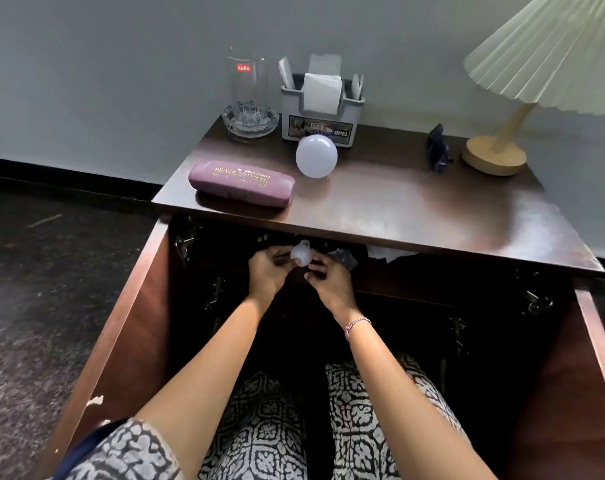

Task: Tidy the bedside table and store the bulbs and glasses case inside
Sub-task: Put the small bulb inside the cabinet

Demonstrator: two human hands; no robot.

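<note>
Roughly a third done, by my read. The left hand (268, 268) and right hand (328, 277) met inside the open dark wooden bedside table (415, 209), just under its top. The fingers of both curled round a small translucent white bulb (301, 255), which was held between them and not yet set down. Above and beyond the hands, on the top, lay a large round white bulb (316, 155). Up-left of the left hand lay a maroon hard glasses case with gold lettering (241, 183). Both were unstored; doors to close after.
</note>
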